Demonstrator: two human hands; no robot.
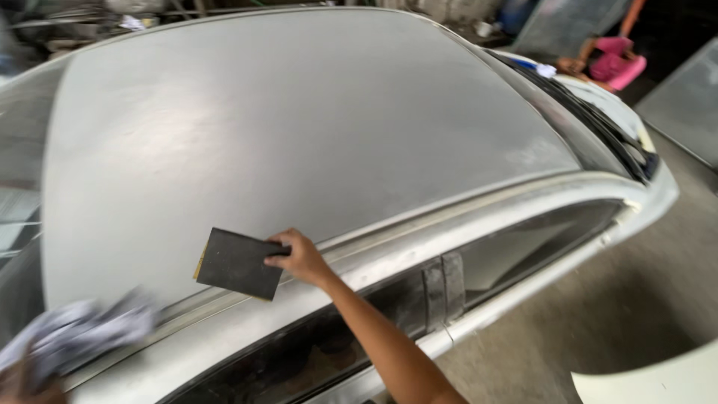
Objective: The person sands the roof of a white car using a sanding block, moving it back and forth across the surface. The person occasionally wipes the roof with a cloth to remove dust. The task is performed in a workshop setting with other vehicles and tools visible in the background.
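R hand (299, 258) pinches sanding block (239, 263) at its 3 o'clock edge, flat on roof (299, 127); L hand (34, 374) clutches rag (82, 333), 8 o'clock.

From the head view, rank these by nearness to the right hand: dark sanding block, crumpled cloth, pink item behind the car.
1. dark sanding block: held in the right hand, on the roof edge.
2. crumpled cloth: lower left, at the left hand.
3. pink item: far upper right.
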